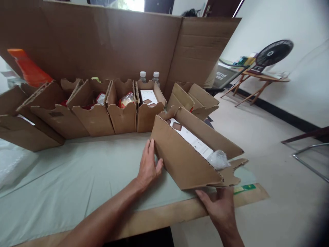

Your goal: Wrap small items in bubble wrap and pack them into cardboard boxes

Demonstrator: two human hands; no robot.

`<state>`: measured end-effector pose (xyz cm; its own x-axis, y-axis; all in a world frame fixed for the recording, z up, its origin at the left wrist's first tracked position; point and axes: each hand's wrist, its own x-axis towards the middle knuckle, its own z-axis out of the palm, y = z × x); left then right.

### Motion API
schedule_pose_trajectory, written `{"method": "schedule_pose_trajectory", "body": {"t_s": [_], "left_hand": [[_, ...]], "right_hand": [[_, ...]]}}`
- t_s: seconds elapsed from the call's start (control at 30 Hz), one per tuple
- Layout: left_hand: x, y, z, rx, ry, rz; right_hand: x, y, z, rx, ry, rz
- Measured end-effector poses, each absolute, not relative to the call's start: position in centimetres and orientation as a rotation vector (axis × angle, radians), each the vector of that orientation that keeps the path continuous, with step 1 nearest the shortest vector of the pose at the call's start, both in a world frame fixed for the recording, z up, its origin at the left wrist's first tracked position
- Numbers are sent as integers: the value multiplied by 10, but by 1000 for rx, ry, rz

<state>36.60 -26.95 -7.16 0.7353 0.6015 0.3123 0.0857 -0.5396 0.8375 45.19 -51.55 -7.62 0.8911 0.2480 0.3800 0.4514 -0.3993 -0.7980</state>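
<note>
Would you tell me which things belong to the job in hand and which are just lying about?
Likely in the job:
- angled cardboard box
- white carton inside
- row of boxes

Apparently incidental:
- fan
- wooden stand
- orange object
- white-capped bottles

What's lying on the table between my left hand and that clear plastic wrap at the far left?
Just a creased stretch of pale green cloth between your left hand and the plastic wrap, shown in the head view.

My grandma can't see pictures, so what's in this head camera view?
Two bare hands, left and right, touch an open cardboard box holding a white carton and crumpled clear plastic. More open cardboard boxes line the table.
</note>
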Motion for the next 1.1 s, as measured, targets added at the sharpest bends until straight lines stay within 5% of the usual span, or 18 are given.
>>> {"method": "schedule_pose_trajectory", "body": {"t_s": [0.27, 1.1], "left_hand": [[361, -282, -78, 2216, 174, 424], [356, -272, -82, 2013, -63, 312]], "right_hand": [[493, -492, -67, -1955, -599, 92], [513, -437, -67, -2082, -480, -127]]}}
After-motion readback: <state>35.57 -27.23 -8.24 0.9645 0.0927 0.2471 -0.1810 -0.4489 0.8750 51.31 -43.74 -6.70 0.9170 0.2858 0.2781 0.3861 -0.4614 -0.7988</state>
